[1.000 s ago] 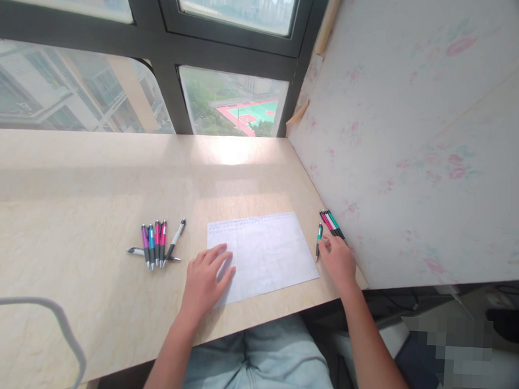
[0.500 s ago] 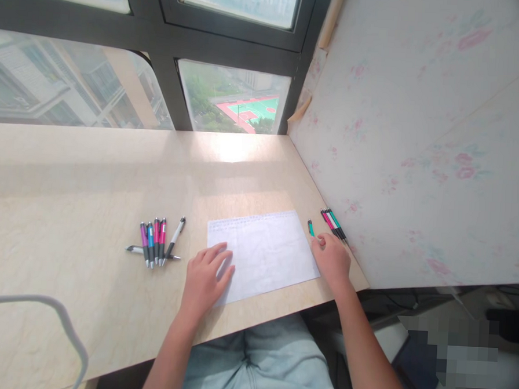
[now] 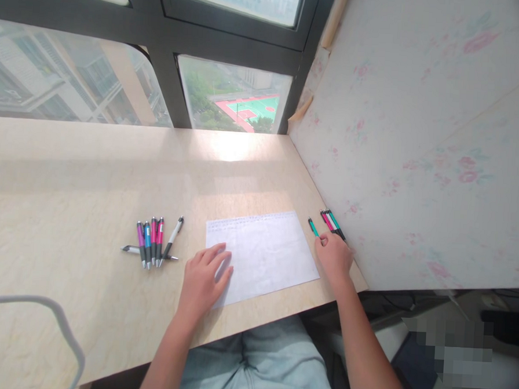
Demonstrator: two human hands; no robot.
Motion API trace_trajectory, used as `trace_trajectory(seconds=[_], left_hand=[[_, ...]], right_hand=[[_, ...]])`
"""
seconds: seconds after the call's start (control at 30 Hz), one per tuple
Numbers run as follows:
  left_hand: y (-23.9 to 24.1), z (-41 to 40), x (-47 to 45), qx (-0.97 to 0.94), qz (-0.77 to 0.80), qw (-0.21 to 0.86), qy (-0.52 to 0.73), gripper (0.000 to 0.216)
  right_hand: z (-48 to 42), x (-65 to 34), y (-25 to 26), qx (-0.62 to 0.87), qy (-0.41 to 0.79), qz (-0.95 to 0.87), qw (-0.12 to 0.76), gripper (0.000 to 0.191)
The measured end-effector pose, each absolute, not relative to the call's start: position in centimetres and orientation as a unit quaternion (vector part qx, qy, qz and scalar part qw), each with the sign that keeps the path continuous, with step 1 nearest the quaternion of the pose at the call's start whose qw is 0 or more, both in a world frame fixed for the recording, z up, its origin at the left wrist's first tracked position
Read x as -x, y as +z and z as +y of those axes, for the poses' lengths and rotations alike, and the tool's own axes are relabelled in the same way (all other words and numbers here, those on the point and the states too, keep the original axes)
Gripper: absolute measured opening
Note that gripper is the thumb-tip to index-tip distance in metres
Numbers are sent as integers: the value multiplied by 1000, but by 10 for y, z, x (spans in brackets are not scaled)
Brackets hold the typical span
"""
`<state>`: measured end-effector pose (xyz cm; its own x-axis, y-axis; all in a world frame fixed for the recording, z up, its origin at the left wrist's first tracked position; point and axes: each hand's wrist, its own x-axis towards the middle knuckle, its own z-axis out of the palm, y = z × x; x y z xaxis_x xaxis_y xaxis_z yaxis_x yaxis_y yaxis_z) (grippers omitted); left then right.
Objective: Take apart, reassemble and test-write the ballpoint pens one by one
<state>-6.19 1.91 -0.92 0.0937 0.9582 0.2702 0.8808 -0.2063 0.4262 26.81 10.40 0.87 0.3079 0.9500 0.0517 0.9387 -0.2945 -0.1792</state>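
On the left part of the white sheet of paper rests my left hand, fingers stretched out and a little apart, holding nothing. Small lines of writing run along the sheet's top edge. My right hand is at the table's right side, just beyond the paper, with its fingers curled on the lower end of a green pen. The pen's upper end sticks out; its tip is hidden by the hand. Close beyond this hand, a row of pink, white and green pens lies against the wall, partly covered by it.
Several purple, blue, pink and white pens lie on the table left of the paper. A grey cable curves over the near left. The flowered wall bounds the right, and a window stands behind the table.
My right hand has shifted slightly right, and the green pen is angled a little differently, with more of it showing. My left hand stays on the paper.
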Motion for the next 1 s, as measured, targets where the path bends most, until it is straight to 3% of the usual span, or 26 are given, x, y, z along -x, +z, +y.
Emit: trace_trajectory(seconds=[0.37, 1.0], left_hand=[[-9, 19, 63, -735, 625, 80, 251, 24], [-8, 19, 63, -736, 624, 81, 251, 24]], right_hand=[[128, -290, 12, 820, -31, -569, 57, 27], [127, -293, 3, 827, -31, -558, 62, 28]])
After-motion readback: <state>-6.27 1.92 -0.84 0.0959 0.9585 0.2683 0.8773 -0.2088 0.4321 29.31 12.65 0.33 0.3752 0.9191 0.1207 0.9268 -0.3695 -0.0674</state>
